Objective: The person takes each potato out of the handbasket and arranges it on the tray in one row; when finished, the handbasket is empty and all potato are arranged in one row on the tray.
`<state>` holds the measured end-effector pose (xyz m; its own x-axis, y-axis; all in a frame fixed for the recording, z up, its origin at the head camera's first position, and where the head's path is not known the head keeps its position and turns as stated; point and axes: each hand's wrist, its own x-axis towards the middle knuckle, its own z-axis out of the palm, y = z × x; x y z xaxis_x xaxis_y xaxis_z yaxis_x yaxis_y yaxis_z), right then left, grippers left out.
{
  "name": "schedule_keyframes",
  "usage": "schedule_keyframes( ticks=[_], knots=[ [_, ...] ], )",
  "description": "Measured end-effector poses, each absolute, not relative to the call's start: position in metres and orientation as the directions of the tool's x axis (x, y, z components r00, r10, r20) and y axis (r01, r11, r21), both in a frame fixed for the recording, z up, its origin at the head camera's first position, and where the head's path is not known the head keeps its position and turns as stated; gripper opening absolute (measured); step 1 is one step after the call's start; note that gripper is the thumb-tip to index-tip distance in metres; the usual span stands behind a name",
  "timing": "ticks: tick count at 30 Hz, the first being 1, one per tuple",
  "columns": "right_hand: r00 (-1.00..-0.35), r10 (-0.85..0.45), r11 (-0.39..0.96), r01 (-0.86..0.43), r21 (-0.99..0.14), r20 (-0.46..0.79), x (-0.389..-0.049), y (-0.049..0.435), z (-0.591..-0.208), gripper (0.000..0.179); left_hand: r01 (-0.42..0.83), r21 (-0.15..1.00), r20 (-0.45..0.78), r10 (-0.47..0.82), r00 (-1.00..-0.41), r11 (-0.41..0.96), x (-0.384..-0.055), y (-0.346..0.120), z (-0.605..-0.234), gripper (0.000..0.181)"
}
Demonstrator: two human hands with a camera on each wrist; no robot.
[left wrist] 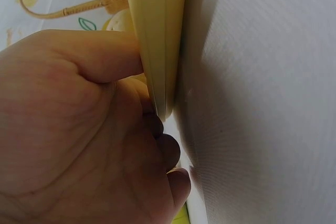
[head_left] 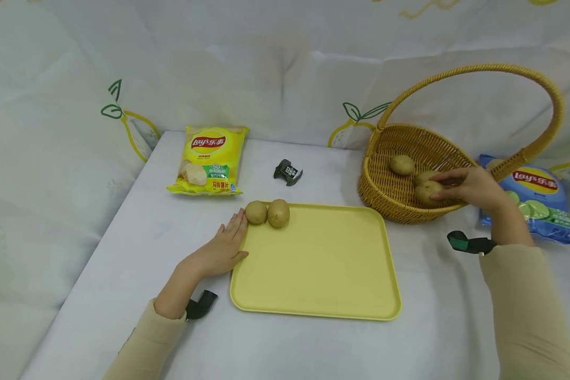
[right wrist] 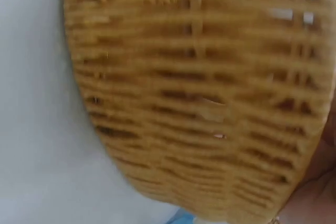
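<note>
From the head view: the left hand (head_left: pixel 220 250) lies along the left rim of the yellow tray (head_left: pixel 318 264), fingers pretty straight and thumb out to the edge. It isn't gripping anything; my guess is it's there so the tray won't slide. Two potatoes (head_left: pixel 278 213) sit side by side in the tray's far left corner, and the rim probably helps stop them rolling off. Meanwhile the right hand (head_left: pixel 480 190) reaches into the wicker basket (head_left: pixel 382 198) with thumb and fingers bent round a potato (head_left: pixel 427 194), with at least two more in there. Looks like it goes in over the side, clear of the tall handle. A yellow chip bag (head_left: pixel 208 161) lies behind the tray, a blue one (head_left: pixel 537 195) is partly behind the right arm, and there's a small dark thing I can't identify (head_left: pixel 288 172). The counter (head_left: pixel 285 348) is white, backed by a creased lemon-print cloth (head_left: pixel 266 79) that hides whatever room is behind.

Left wrist view: thumb on the tray rim, other fingertips bunched just past it, whitish weave beside them.

Right wrist view: blurry basket weave blocks nearly everything, so can't tell the grip from here.
</note>
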<state>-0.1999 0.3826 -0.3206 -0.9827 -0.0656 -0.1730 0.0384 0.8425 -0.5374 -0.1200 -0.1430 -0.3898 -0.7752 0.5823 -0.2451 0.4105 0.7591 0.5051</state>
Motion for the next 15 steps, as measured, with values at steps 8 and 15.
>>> schedule_keyframes(
  ticks=[8, 15],
  knots=[
    [-0.996, -0.054, 0.789, 0.004, -0.615, -0.075, -0.192, 0.370, -0.321, 0.062, 0.413, 0.505, -0.244, 0.585, -0.774, 0.758, -0.120, -0.143, -0.392, 0.072],
    [-0.999, -0.042, 0.742, -0.045, -0.669, 0.021, -0.186, 0.357, -0.317, 0.054, 0.420, 0.497, -0.240, 0.585, -0.775, 0.759, -0.121, -0.145, -0.396, 0.072]
  ],
)
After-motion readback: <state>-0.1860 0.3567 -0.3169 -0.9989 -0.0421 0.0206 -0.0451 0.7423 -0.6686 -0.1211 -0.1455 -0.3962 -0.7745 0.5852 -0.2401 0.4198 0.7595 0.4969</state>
